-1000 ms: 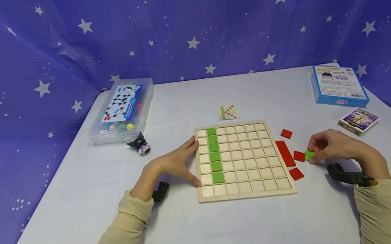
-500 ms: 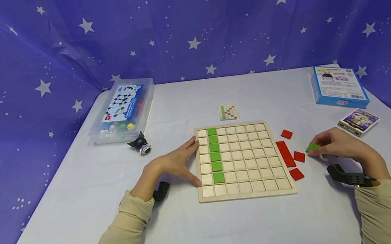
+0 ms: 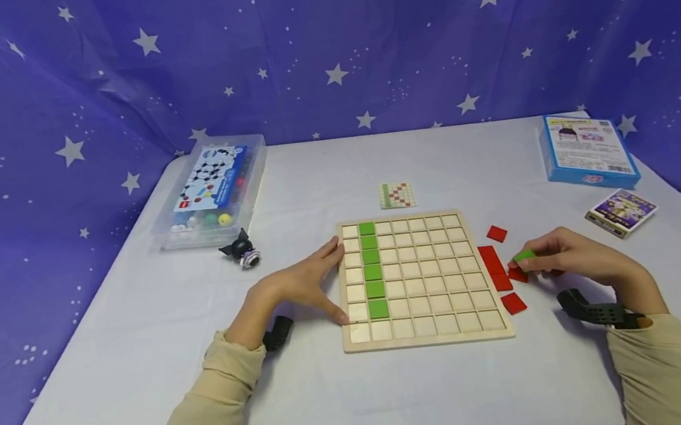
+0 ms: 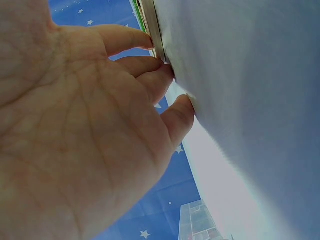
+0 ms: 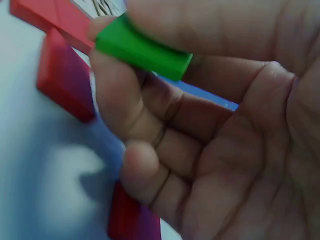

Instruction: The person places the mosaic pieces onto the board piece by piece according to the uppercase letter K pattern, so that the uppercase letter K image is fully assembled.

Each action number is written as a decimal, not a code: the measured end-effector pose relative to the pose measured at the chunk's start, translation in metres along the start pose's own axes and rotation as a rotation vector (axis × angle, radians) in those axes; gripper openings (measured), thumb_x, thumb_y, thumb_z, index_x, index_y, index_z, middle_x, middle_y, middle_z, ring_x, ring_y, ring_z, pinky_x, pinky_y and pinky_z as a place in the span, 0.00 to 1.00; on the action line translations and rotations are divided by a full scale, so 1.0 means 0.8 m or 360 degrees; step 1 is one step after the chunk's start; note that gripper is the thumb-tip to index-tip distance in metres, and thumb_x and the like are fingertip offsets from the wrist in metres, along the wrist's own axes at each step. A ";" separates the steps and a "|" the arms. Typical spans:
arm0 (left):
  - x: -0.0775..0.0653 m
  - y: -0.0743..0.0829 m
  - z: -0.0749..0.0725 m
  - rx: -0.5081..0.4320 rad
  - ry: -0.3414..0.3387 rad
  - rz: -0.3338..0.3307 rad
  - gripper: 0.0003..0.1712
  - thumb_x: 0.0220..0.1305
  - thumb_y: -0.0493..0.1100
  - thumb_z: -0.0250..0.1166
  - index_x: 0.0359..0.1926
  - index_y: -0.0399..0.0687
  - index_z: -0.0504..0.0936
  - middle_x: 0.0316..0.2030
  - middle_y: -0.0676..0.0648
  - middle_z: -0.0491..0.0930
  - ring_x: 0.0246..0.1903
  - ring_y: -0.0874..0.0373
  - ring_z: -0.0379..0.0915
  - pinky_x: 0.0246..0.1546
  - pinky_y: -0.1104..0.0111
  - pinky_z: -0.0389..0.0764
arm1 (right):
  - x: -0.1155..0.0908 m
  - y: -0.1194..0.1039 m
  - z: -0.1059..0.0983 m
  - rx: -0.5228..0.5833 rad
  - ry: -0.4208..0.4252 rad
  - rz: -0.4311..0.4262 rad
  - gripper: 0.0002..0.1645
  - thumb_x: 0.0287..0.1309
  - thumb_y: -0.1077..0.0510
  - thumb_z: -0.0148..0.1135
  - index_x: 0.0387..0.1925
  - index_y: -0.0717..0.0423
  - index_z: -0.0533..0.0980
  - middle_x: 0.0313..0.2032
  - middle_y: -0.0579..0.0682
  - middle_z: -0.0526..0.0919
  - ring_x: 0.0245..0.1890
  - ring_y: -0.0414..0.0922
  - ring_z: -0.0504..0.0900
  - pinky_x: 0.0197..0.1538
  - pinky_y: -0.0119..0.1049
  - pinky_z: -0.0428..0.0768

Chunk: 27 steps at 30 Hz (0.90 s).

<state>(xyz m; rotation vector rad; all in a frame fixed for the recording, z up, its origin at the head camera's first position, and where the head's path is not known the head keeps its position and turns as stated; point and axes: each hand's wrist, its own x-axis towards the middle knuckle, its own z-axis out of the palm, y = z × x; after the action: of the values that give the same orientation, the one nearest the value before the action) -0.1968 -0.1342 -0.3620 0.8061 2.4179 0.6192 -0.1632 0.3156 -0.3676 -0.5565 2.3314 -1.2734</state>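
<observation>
A square wooden grid board (image 3: 429,340) lies on the table, with several green tiles (image 3: 373,272) down its second column from the left. My left hand (image 3: 305,288) rests at the board's left edge, fingers and thumb extended and spread along it. In the left wrist view its fingertips meet the wooden side. To the right of the board, my right hand (image 3: 582,257) pinches a loose green tile (image 5: 142,47) between thumb and fingers. That tile overlaps a red tile (image 5: 65,77) below it. Several more red tiles (image 3: 492,261) lie beside the board's right edge.
A small pattern card (image 3: 397,195) lies behind the board. At the left are a clear plastic case (image 3: 210,186) of coloured balls and a black-eared figurine (image 3: 243,249). A blue box (image 3: 589,148) and a small purple card box (image 3: 621,211) are at the right.
My right hand has lifted the green tile from the table and carried it left, over the red tile near the board. The left hand stays at the board's edge.
</observation>
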 end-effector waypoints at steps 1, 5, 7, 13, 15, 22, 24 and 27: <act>0.000 0.000 0.000 0.0005 0.0001 -0.0002 0.72 0.42 0.56 0.78 0.76 0.43 0.39 0.76 0.44 0.28 0.76 0.49 0.27 0.74 0.52 0.46 | 0.003 -0.002 0.002 0.0006 0.0005 -0.0013 0.14 0.67 0.63 0.51 0.43 0.70 0.78 0.24 0.46 0.77 0.22 0.48 0.71 0.21 0.37 0.68; -0.001 0.000 0.000 0.0031 -0.0001 -0.0025 0.73 0.42 0.57 0.78 0.76 0.43 0.38 0.76 0.45 0.27 0.76 0.49 0.27 0.74 0.53 0.46 | 0.016 -0.017 0.016 0.0026 0.0109 -0.0043 0.18 0.70 0.61 0.48 0.49 0.75 0.75 0.28 0.43 0.84 0.26 0.44 0.76 0.24 0.35 0.72; -0.001 0.001 0.000 0.0038 0.0000 -0.0035 0.73 0.42 0.58 0.78 0.76 0.45 0.37 0.77 0.46 0.27 0.76 0.50 0.27 0.74 0.54 0.46 | 0.025 -0.027 0.026 0.0025 0.0154 -0.0070 0.19 0.70 0.61 0.49 0.50 0.75 0.74 0.29 0.44 0.86 0.27 0.42 0.79 0.24 0.34 0.72; 0.001 0.001 0.001 0.0023 0.0003 -0.0021 0.73 0.41 0.58 0.79 0.76 0.44 0.38 0.77 0.45 0.28 0.76 0.50 0.27 0.74 0.54 0.45 | 0.054 -0.063 0.062 0.0010 0.0135 -0.0156 0.15 0.63 0.63 0.58 0.45 0.73 0.80 0.32 0.58 0.88 0.28 0.46 0.86 0.32 0.34 0.82; 0.000 0.002 0.001 0.0015 0.0007 -0.0012 0.73 0.42 0.57 0.79 0.76 0.43 0.38 0.77 0.45 0.28 0.76 0.49 0.27 0.74 0.53 0.46 | 0.063 -0.078 0.076 0.0018 0.0131 -0.0162 0.12 0.60 0.61 0.62 0.40 0.69 0.82 0.31 0.59 0.87 0.27 0.49 0.87 0.36 0.38 0.84; -0.001 0.004 -0.001 0.0000 0.0014 0.0008 0.72 0.42 0.56 0.79 0.76 0.41 0.39 0.76 0.43 0.29 0.76 0.48 0.28 0.74 0.53 0.46 | 0.095 -0.118 0.136 -0.0078 0.0092 -0.0311 0.05 0.51 0.59 0.71 0.30 0.56 0.87 0.26 0.51 0.88 0.22 0.38 0.79 0.26 0.29 0.76; 0.000 0.004 0.000 0.0010 0.0006 -0.0004 0.73 0.42 0.57 0.79 0.76 0.42 0.39 0.76 0.44 0.28 0.76 0.49 0.27 0.74 0.54 0.46 | 0.101 -0.125 0.151 -0.0117 0.0053 -0.0348 0.05 0.52 0.59 0.70 0.30 0.56 0.87 0.27 0.49 0.88 0.23 0.34 0.77 0.28 0.28 0.77; 0.001 0.003 0.001 0.0023 0.0004 -0.0029 0.73 0.41 0.58 0.79 0.76 0.44 0.38 0.77 0.46 0.27 0.76 0.50 0.27 0.74 0.55 0.45 | 0.109 -0.131 0.167 -0.0211 -0.0018 -0.0379 0.04 0.54 0.60 0.68 0.30 0.55 0.87 0.26 0.46 0.87 0.25 0.33 0.77 0.34 0.28 0.80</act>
<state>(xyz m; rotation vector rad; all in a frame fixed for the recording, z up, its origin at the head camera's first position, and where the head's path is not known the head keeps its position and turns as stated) -0.1960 -0.1319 -0.3612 0.7884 2.4322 0.5968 -0.1482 0.1253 -0.3585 -0.9054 2.4084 -1.2170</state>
